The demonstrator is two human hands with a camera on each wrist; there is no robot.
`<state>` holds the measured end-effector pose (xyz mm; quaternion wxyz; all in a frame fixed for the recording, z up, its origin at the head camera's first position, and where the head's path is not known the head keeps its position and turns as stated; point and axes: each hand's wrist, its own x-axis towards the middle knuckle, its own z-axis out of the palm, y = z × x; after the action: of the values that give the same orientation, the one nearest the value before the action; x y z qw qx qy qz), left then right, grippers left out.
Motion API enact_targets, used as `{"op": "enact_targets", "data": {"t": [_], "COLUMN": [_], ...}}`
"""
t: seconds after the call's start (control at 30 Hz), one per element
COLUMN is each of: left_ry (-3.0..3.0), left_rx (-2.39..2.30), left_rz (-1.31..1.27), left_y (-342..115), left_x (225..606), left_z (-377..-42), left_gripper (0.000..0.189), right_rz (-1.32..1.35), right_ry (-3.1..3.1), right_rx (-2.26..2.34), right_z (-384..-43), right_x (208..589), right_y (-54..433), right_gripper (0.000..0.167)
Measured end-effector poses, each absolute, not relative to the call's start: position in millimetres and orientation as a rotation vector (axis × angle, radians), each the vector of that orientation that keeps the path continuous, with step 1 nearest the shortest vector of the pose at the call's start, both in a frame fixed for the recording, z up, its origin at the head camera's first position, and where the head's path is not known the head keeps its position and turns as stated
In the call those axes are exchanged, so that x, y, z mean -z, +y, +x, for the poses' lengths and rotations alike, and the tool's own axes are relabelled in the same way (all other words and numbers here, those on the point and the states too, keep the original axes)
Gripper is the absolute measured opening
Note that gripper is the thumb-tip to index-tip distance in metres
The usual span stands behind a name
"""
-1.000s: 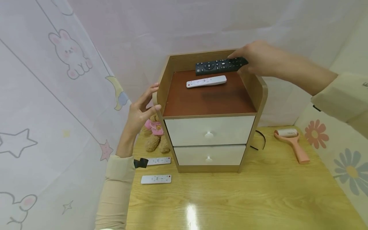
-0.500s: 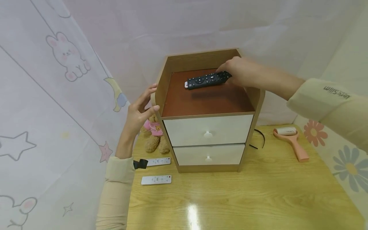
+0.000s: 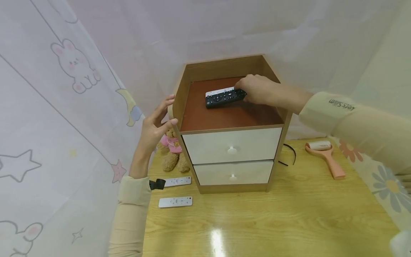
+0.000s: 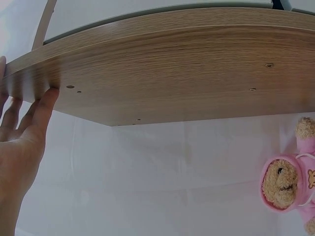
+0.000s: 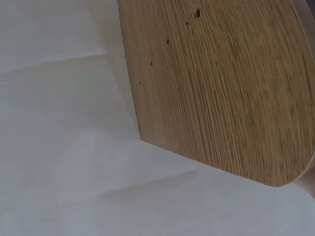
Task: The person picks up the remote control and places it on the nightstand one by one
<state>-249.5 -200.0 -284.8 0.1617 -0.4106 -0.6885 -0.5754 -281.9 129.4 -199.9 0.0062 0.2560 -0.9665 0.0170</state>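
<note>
Wooden table, teddy beside cabinet, roller opposite; right fingers round black remote, left fingers wide

Desk: bright, warm-toned, marked by a white glare streak on the near side.
Red-brown shelf: evenly lit, faintly shadowed just beside the black remote.
Sleeve lettering: legible but soft.
Backdrop: pale, diffusely lit, low in contrast.
Left wrist view: dim, greyish, brightest toward the left, with the cabinet edge bowed.
Left hand: dull, softly shading the wood.
Right wrist view: dim and grey, crisp in wood grain.
</note>
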Motion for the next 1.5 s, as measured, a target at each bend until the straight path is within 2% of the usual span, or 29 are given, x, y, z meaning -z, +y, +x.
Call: {"op": "enact_targets", "data": {"t": [0.93, 1.2, 1.5], "left_ry": [-1.957, -1.949, -1.952], "left_rx": [1.634, 1.635, 1.644], "left_rz": [-1.178, -1.193, -1.176], "left_y": [-201, -201, -201], "left_x": [286, 286, 286], "left_z": [-253, -255, -254], "left_gripper": [0.052, 0.053, 0.052], "right_rz": [0.831, 0.829, 0.85], "right_ry": [-2.953, -2.95, -2.921], "right_rx": [-0.002, -0.058, -0.113], "right_z": [-292, -292, -288], "right_x": [231, 236, 240], "right_y": [128, 130, 134], "right_gripper": [0.031, 0.039, 0.039]}}
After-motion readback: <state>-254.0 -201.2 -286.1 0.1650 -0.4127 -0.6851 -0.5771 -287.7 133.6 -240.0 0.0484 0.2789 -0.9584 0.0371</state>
